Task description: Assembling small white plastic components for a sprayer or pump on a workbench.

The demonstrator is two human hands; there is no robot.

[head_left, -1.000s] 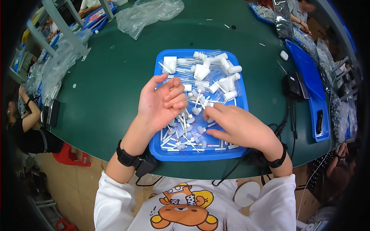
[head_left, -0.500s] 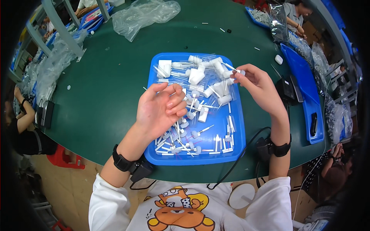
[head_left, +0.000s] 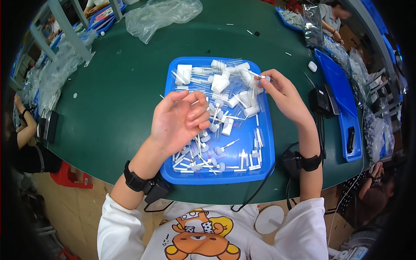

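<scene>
In front of me a blue tray (head_left: 216, 179) holds white caps (head_left: 220, 83), clear thin tubes, and short white rods with pale grey round caps (head_left: 218, 150). Over the tray's left side, my left hand (head_left: 173, 121) is turned palm up. Its fingers curl loosely, the thumb stands apart, and nothing shows in the palm. At the tray's upper right edge, my right hand (head_left: 287, 97) pinches a small white rod with a pale round cap (head_left: 267, 79) between thumb and fingertips. Part of this piece is hidden by the fingers.
A crumpled clear plastic bag (head_left: 162, 17) lies at the far side of the green table (head_left: 117, 108). To the right are a black box (head_left: 320, 99) and an empty-looking blue tray (head_left: 350, 119). Cables run from bands on both wrists. Other people sit around the table.
My right hand has shifted slightly left and up, still pinching the capped rod. My left hand keeps nearly the same pose. The whole view has moved a little.
</scene>
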